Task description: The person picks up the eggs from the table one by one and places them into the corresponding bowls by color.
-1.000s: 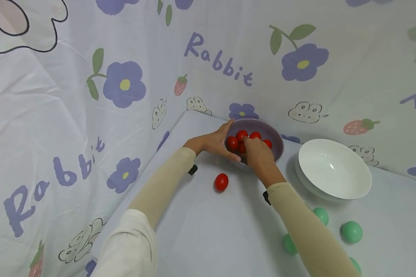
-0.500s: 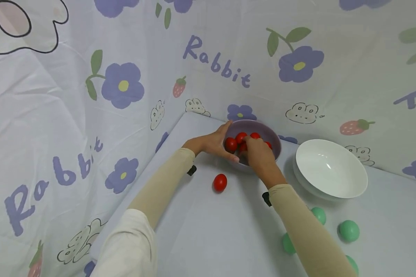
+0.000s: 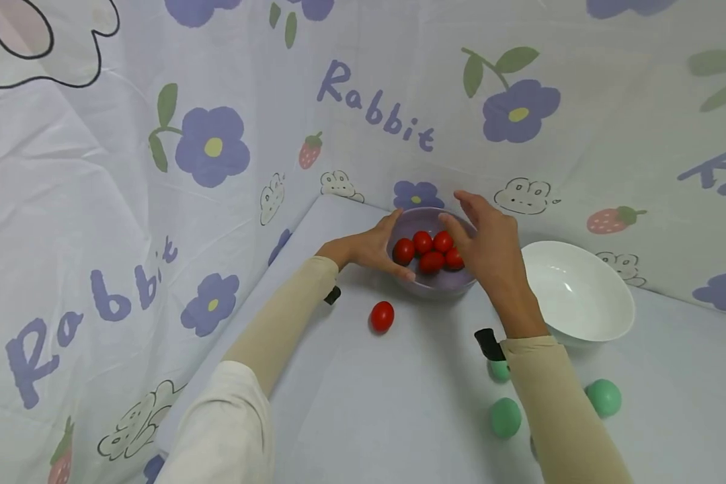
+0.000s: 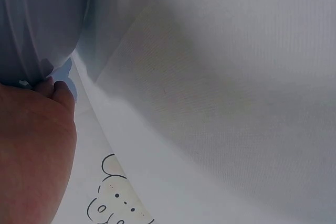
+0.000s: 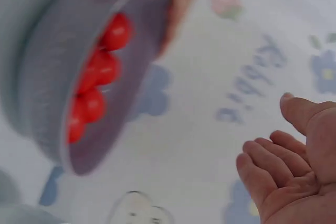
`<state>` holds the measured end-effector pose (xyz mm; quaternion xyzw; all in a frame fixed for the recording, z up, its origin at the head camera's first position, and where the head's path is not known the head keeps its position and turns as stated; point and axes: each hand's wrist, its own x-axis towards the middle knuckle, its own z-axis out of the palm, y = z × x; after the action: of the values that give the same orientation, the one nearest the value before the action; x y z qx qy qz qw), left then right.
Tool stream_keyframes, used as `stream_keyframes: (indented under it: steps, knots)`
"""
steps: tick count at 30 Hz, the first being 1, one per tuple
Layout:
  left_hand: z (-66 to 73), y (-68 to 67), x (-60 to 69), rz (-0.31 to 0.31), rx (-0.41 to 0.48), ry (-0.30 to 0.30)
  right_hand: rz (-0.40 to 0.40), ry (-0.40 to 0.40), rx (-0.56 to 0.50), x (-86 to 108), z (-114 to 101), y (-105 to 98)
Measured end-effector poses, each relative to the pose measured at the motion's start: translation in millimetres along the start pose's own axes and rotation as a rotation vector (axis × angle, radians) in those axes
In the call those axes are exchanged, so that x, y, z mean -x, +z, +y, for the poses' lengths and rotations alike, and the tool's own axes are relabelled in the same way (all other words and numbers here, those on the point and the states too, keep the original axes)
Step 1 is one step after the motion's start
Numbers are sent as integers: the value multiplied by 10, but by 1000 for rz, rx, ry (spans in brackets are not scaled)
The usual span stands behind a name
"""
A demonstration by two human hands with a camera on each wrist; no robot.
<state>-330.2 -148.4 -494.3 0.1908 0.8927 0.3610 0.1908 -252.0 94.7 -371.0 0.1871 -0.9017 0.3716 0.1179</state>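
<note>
My left hand (image 3: 372, 252) holds the purple bowl (image 3: 438, 290) by its left side, thumb at the near rim and fingers toward the back. Its fingertips (image 4: 63, 92) touch the bowl's outer wall in the left wrist view. Several glossy red rounded balls (image 3: 431, 262) lie inside the bowl. Raised over the bowl's right rim, my right hand (image 3: 497, 252) holds nothing, its thumb and fingers spread apart. The right wrist view shows that palm (image 5: 294, 177) bare, away from the bowl. One egg-shaped red ball (image 3: 382, 316) lies on the table in front of the bowl.
A larger white bowl (image 3: 581, 289) stands to the right, partly behind my right hand. Green balls (image 3: 603, 398) lie on the white table (image 3: 369, 403) around my right forearm. A printed cloth (image 3: 363, 154) hangs close behind the bowls and along the left.
My right hand has come up out of the purple bowl and moved right, its fingers spreading. The red balls inside are more exposed. The left hand stays at the bowl.
</note>
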Motion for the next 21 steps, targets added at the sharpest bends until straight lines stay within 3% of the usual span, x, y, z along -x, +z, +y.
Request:
stream_keyframes:
  steps: [6,11,16,21]
  knots:
    - [-20,-1,-4,9,16,18,181,-119,-124,174,-320,-128]
    - [-27,11,-15,0,24,11,264,-195,-239,384,-557,-155]
    - [-21,22,-21,1,22,10,296,-211,-280,606,-709,-104]
    - [8,-1,-11,20,10,39,252,-219,-354,756,-530,138]
